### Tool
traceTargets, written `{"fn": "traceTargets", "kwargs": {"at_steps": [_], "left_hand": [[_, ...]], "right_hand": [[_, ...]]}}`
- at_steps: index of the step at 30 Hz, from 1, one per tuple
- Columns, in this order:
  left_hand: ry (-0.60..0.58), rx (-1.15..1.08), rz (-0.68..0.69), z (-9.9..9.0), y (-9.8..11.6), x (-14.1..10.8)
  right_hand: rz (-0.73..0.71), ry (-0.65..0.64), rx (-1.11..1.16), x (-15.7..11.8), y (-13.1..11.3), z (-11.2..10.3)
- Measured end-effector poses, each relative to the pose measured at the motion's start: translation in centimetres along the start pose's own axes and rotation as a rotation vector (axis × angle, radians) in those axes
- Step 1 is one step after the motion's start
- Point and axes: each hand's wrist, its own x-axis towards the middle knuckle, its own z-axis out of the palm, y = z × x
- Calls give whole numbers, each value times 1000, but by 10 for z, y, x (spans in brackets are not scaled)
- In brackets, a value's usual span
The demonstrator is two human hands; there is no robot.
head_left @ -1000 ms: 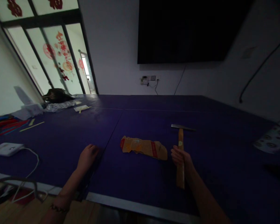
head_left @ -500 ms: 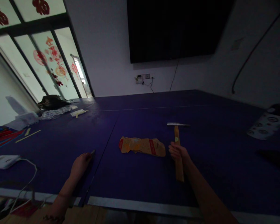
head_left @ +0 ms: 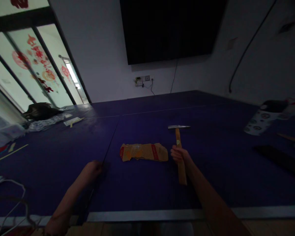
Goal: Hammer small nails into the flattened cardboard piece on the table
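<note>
My right hand [head_left: 180,154] is wrapped round the wooden handle of a hammer [head_left: 182,170], whose metal head points away from me at the top. A torn strip of brown cardboard [head_left: 144,152] with red bands lies flat on the dark blue table [head_left: 142,186], just left of that hand. To the cardboard's left, my left hand [head_left: 94,168] is closed low over the table, by the seam between two boards. Its fingertips are dim, and what they pinch cannot be made out.
A patterned cylindrical container [head_left: 258,121] and a long black object [head_left: 280,160] lie on the right. At the far left are a black bag [head_left: 41,111], plastic packaging [head_left: 45,123] and thin yellowish strips [head_left: 12,152]. A white cable [head_left: 23,190] hangs over the near left edge.
The view has swung to the right. My left hand has moved rightward to the seam; the small pointed thing seen at its fingertips before no longer shows. My right hand still grips the hammer.
</note>
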Motion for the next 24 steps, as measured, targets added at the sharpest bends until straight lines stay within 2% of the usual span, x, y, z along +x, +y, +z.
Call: {"fn": "traceTargets", "kwargs": {"at_steps": [4,6,9,11,14,18,24], "left_hand": [[95,-333,246,2,46,21],[131,-459,315,9,74,38],[192,-631,328,31,115,67],[177,-726,343,50,140,83],[160,-732,344,76,169,99],[159,-678,340,99,187,105],[190,-596,305,113,188,104]], "right_hand": [[4,-7,-14,0,1,3],[13,-13,-24,1,1,3],[31,-19,-44,3,1,3],[43,-20,-58,4,0,3],[53,-12,-79,5,0,3],[45,12,-99,5,3,4],[35,50,-100,3,7,5]]}}
